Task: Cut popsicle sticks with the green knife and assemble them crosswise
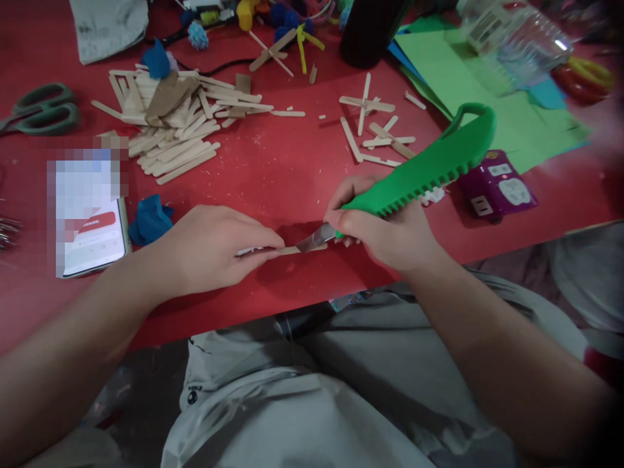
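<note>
My left hand (214, 250) lies knuckles up on the red table (273, 169), its fingers pressed down on a wooden craft stick (292, 250) near the front edge. My right hand (385, 231) is wrapped round the green ridged handle of a knife (429, 166). The knife's metal blade (319, 238) rests on the stick just right of my left fingertips. My lap in grey clothing is below the table edge.
A heap of craft sticks (170, 123) lies at back left, with green scissors (41, 110) and a phone (90, 221) further left. Glued stick pieces (373, 127), green paper (487, 104), a purple power strip (497, 185) and a dark cup (368, 29) are at right.
</note>
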A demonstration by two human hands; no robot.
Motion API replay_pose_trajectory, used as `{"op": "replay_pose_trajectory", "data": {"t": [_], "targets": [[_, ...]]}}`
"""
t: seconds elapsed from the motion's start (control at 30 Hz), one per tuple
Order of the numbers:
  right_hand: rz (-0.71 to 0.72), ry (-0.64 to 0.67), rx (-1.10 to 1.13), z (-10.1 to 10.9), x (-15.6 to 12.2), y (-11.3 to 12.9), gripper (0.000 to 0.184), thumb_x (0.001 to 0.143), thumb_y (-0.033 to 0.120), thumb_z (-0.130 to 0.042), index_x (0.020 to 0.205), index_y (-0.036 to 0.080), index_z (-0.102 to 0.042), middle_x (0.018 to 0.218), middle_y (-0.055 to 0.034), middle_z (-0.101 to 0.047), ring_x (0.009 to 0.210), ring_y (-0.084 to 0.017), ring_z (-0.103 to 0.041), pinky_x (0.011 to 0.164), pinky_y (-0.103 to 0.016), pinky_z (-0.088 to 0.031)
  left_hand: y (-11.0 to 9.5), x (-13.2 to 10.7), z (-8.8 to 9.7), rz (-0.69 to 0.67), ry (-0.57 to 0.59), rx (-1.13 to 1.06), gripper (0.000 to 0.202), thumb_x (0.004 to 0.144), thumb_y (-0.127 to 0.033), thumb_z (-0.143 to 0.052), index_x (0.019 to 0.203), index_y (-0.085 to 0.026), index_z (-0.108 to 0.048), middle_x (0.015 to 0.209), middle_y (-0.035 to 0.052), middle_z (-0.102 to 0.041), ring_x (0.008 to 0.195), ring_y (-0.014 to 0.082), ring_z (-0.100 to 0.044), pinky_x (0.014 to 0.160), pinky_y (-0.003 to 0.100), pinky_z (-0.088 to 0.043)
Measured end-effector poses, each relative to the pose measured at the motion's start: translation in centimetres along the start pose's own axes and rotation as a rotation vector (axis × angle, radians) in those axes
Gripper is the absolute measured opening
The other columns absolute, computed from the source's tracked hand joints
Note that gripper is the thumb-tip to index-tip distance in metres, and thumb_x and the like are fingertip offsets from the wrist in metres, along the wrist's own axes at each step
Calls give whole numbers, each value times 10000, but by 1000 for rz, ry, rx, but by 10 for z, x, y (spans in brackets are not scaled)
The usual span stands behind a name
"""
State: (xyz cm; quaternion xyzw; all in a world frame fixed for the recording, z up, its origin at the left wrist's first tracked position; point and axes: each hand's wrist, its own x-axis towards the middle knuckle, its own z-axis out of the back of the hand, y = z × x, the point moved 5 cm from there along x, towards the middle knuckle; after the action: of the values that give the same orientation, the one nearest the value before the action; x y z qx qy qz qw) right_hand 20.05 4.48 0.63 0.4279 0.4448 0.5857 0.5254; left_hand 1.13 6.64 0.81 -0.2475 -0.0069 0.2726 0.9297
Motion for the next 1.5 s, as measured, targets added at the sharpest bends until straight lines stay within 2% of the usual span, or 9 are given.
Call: {"op": "replay_pose_trajectory", "data": {"t": [0.17,0.3,0.4,0.6,0.97,1.1,1.23,1.33,1.5], "targets": [[28,-30,20,1,1,3,166,706,57,-597,646,211,-615,571,45,-538,485,-99,-461,476,-262,-361,0,1,2,99,39,59,313,967,-374,-445,1054,-293,-734,985,8,-786,844,185,-698,721,285,-442],[5,-39,1,2,1,2,153,719,90,-627,646,224,-620,569,39,-535,493,-112,-464,489,-279,-371,0,1,3,190,72,80,335,956,-458,-443,1027,-258,-702,842,33,-757,739,195,-669,644,291,-410],[-22,-33,-35,3,0,-1,161,723,101,-637,650,244,-626,569,31,-531,503,-123,-462,492,-289,-371,-1,2,2,207,78,99,346,944,-507,-460,1022,-249,-677,805,27,-739,700,193,-651,613,290,-386],[-29,-32,-48,2,0,1,190,721,76,-629,642,250,-625,579,24,-546,519,-133,-470,502,-299,-379,-1,4,-2,228,153,79,289,946,-436,-463,1020,-238,-660,833,18,-729,687,178,-639,611,282,-377],[31,-61,-17,3,0,7,170,722,102,-644,629,241,-622,571,39,-553,510,-118,-479,501,-275,-388,-2,3,0,243,137,43,259,926,-420,-469,959,-242,-654,800,13,-716,652,176,-619,609,294,-371],[-19,-77,5,4,-1,5,165,752,169,-679,626,245,-604,567,30,-548,480,-117,-483,468,-275,-406,0,2,2,272,100,73,261,920,-408,-469,964,-245,-667,810,19,-727,677,181,-637,632,291,-394],[-62,-91,-9,5,-1,3,208,793,275,-724,633,245,-595,572,12,-542,474,-123,-479,453,-290,-421,5,-1,3,275,34,89,315,923,-472,-483,1094,-258,-640,902,37,-753,736,206,-672,638,294,-430],[-57,-93,-17,5,-2,3,212,802,289,-732,643,243,-599,587,10,-550,484,-125,-492,460,-292,-432,8,-1,6,272,-36,104,381,934,-512,-466,1195,-269,-600,997,59,-760,798,233,-695,649,309,-454],[-46,-91,-16,5,-2,7,196,789,250,-722,633,243,-603,564,15,-545,479,-125,-490,463,-289,-427,11,1,5,305,28,137,357,951,-516,-431,1105,-256,-621,933,59,-759,749,236,-681,632,320,-430]]}}
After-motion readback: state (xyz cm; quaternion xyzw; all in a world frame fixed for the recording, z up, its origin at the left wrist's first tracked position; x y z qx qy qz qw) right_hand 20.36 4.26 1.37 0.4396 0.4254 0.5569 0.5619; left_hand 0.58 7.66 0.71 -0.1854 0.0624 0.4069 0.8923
